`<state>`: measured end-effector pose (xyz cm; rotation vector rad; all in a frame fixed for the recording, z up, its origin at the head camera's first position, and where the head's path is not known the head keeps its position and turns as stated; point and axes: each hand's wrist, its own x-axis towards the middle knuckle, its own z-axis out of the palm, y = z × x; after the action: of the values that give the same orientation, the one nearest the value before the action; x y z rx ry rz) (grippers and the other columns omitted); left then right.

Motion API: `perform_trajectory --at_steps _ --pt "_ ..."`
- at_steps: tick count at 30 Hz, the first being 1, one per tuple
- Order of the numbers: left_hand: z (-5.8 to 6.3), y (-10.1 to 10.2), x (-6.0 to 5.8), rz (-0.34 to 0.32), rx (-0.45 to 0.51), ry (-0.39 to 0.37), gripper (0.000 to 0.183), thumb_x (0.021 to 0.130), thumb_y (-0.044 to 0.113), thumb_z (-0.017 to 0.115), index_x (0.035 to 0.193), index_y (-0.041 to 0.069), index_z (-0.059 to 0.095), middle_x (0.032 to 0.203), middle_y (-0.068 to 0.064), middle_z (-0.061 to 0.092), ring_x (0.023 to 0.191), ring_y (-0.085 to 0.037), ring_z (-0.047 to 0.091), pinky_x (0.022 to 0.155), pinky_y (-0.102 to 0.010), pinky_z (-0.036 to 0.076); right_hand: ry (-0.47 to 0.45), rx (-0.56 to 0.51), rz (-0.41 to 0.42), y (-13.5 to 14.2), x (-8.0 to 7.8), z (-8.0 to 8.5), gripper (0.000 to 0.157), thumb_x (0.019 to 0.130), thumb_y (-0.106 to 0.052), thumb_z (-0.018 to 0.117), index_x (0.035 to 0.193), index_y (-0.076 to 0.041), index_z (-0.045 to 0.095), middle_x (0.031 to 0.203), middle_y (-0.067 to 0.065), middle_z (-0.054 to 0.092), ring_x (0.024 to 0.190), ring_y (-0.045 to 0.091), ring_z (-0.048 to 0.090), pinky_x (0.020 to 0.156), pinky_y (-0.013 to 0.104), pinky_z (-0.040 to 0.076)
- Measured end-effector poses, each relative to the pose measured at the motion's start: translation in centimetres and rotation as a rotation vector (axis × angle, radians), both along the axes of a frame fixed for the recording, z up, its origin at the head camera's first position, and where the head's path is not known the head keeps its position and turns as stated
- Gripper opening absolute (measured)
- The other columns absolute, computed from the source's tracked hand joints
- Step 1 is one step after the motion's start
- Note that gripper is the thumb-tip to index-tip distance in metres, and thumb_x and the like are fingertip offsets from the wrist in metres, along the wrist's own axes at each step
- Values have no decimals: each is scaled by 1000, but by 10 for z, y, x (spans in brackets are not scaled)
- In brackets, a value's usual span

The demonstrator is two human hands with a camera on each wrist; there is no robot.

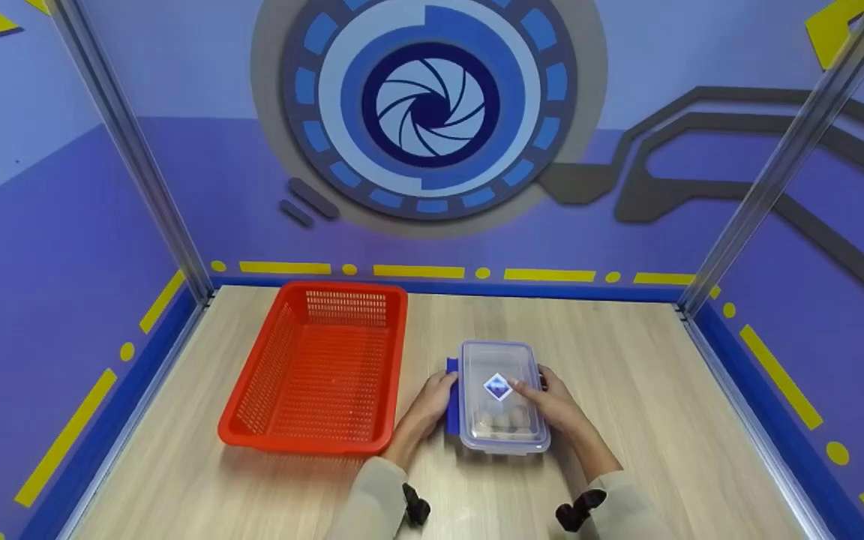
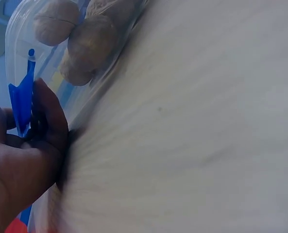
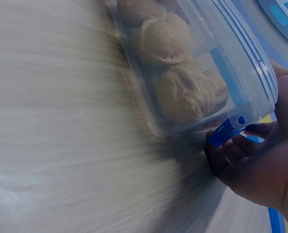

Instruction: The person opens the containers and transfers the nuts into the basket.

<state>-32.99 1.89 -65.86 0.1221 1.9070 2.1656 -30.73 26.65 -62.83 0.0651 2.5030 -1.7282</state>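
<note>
A clear plastic food storage box (image 1: 498, 420) with a lid and blue side latches sits on the table. Several round, wrinkled tan things resembling walnuts (image 3: 185, 92) lie inside it. On the box's left side the blue latch (image 2: 21, 104) stands out from the wall, and my left hand (image 1: 430, 401) pinches it between thumb and fingers. My right hand (image 1: 558, 405) grips the opposite side, its thumb over the lid near a diamond-shaped sticker (image 1: 498, 387). Its fingers curl below the rim at the right blue latch (image 3: 226, 132).
A red slotted plastic basket (image 1: 312, 446) stands left of the box, close to my left forearm. Printed blue panels (image 1: 522, 251) and metal posts (image 1: 758, 180) enclose the wooden tabletop (image 1: 612, 352) at the back and sides.
</note>
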Motion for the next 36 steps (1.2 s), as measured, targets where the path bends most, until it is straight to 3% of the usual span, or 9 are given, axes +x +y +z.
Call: perform_trajectory --at_steps 10,20,36 --pt "4 4 1 106 -116 9 41 112 24 44 128 -9 64 106 -13 70 95 -19 65 88 -35 56 -7 11 -9 1 0 2 90 100 -40 74 160 9 29 158 37 40 147 52 39 122 61 31" --pt "2 4 1 134 -188 35 40 112 26 46 123 -7 65 106 -13 69 97 -21 64 93 -40 54 -6 36 -6 1 0 0 93 100 -45 73 161 8 28 158 37 40 147 52 39 121 63 32" --pt "-1 2 4 177 -246 76 35 111 30 51 109 0 68 95 -10 65 90 -21 59 86 -37 50 -41 -5 -46 -1 0 -3 94 97 -46 75 161 6 29 158 35 41 146 50 42 121 61 33"
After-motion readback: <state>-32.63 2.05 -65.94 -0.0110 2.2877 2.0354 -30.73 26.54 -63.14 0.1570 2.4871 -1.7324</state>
